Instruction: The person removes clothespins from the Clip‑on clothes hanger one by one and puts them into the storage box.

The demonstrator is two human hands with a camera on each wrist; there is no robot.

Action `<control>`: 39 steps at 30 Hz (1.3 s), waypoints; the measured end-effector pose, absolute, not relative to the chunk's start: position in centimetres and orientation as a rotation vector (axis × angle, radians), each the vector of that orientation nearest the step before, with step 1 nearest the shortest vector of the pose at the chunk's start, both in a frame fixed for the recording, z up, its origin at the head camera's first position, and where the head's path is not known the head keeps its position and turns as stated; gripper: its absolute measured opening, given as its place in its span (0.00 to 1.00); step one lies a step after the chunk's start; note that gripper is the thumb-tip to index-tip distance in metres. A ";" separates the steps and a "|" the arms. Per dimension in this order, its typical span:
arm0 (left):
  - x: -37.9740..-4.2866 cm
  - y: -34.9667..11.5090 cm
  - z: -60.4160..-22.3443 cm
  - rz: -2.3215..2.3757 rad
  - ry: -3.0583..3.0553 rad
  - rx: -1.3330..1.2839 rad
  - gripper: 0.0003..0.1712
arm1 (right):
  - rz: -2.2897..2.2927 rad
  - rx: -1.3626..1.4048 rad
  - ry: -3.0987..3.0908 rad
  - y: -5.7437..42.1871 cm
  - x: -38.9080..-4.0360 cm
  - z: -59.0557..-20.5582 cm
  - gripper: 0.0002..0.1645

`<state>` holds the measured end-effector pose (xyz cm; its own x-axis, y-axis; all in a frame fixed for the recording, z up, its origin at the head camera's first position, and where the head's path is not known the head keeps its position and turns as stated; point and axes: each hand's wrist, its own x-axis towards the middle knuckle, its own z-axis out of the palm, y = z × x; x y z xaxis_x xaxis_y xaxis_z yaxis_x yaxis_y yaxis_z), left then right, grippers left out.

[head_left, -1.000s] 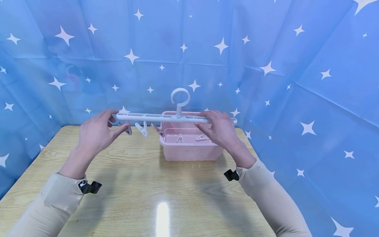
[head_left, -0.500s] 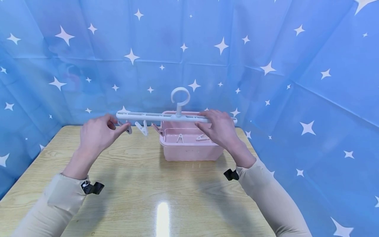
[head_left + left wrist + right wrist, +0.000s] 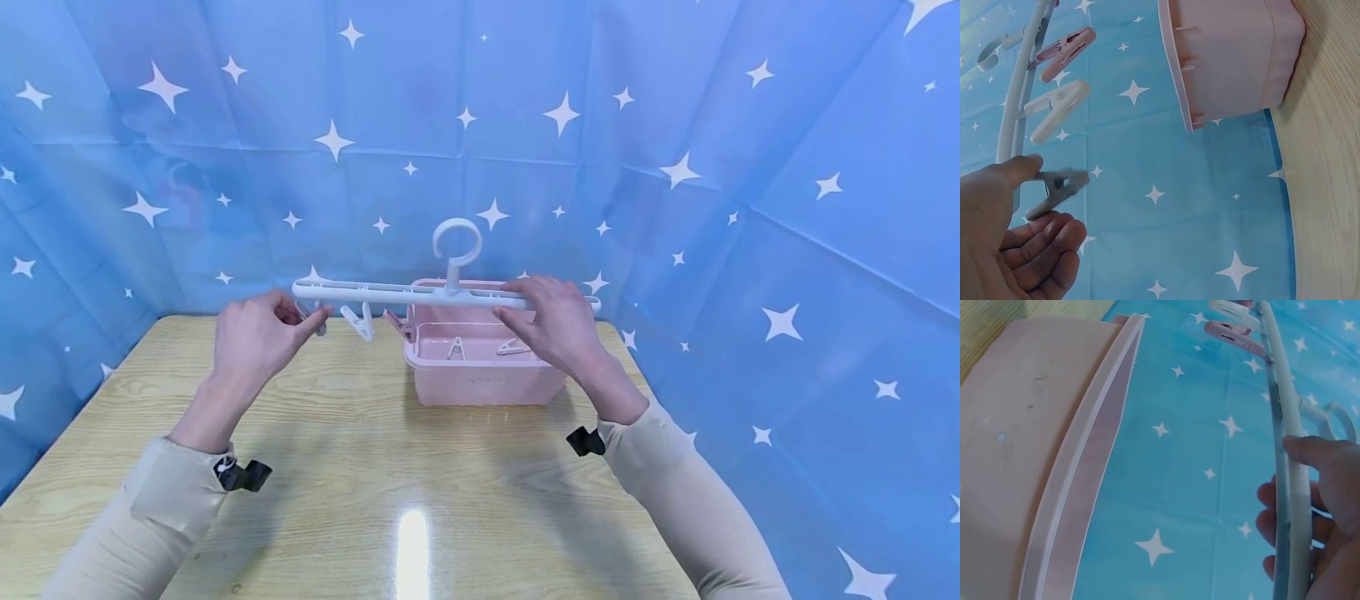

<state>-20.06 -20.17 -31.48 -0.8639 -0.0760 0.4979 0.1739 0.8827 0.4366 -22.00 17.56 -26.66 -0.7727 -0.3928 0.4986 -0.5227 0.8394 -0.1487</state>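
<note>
A pale blue-white plastic hanger (image 3: 375, 292) with an open hook is held level above the table. Around the right part of its bar my right hand (image 3: 555, 325) grips, thumb on the near side and fingers on the far side in the right wrist view. At the bar's left end my left hand (image 3: 255, 337) pinches a grey clothespin (image 3: 1057, 189) between thumb and fingers, just under the bar. A white clothespin (image 3: 1060, 109) and a pink clothespin (image 3: 1067, 51) hang from the bar beside it.
Behind the hanger a pink plastic basket (image 3: 487, 387) stands on the wooden table (image 3: 360, 467), with loose pale clothespins (image 3: 456, 348) inside. A blue star-patterned curtain (image 3: 375, 100) borders the table at the back and sides.
My left hand has shifted right and slightly down from the bar's end, its fingers now closing on the grey clothespin. My right hand and the hanger stay nearly still.
</note>
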 end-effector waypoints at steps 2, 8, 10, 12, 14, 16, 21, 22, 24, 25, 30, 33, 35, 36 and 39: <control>-20.1 -20.1 -31.5 -0.675 -2.517 -0.072 0.28 | 0.387 0.673 -2.565 17.6 -21.9 -26.6 0.23; -20.1 -20.1 -31.7 -0.742 -2.487 -0.083 0.26 | 0.385 0.669 -2.571 17.6 -21.9 -26.6 0.24; -20.1 -20.0 -31.8 -0.770 -2.474 -0.093 0.26 | 0.386 0.669 -2.571 17.6 -21.8 -26.7 0.24; -20.1 -20.0 -31.9 -0.795 -2.458 -0.105 0.25 | 0.383 0.671 -2.570 17.6 -21.9 -26.7 0.24; -20.1 -20.0 -31.9 -0.819 -2.444 -0.124 0.24 | 0.382 0.674 -2.564 17.6 -22.0 -26.8 0.24; -20.2 -20.0 -31.9 -0.845 -2.425 -0.154 0.22 | 0.384 0.678 -2.557 17.6 -22.1 -26.8 0.24; -20.4 -20.3 -31.9 -0.921 -2.402 -0.237 0.19 | 0.400 0.692 -2.545 17.7 -22.1 -26.7 0.23; -20.5 -20.3 -31.9 -0.930 -2.404 -0.250 0.19 | 0.404 0.695 -2.544 17.8 -22.1 -26.7 0.23; -20.6 -20.5 -31.9 -0.933 -2.408 -0.280 0.18 | 0.410 0.701 -2.541 17.9 -22.1 -26.7 0.23; -20.6 -20.5 -31.9 -0.933 -2.409 -0.296 0.18 | 0.415 0.704 -2.538 17.9 -22.1 -26.7 0.23; -20.5 -21.0 -31.8 -1.002 -2.400 -0.395 0.16 | 0.438 0.724 -2.519 18.2 -22.3 -26.7 0.22; -20.4 -21.2 -31.6 -1.080 -2.419 -0.407 0.16 | 0.446 0.731 -2.514 18.3 -22.4 -26.9 0.22; -20.3 -21.2 -31.5 -1.109 -2.442 -0.371 0.17 | 0.448 0.733 -2.512 18.4 -22.4 -26.9 0.22; -20.3 -21.2 -31.4 -1.115 -2.454 -0.345 0.18 | 0.447 0.733 -2.509 18.5 -22.4 -26.9 0.22; -20.2 -21.0 -31.4 -1.139 -2.480 -0.241 0.21 | 0.449 0.734 -2.497 18.5 -22.4 -27.0 0.22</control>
<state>-20.21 -21.05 -31.38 -0.9054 -0.0099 0.4245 0.3155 0.6532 0.6883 -22.41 18.53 -26.99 -0.7324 -0.4118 0.5422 -0.5750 0.8006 -0.1686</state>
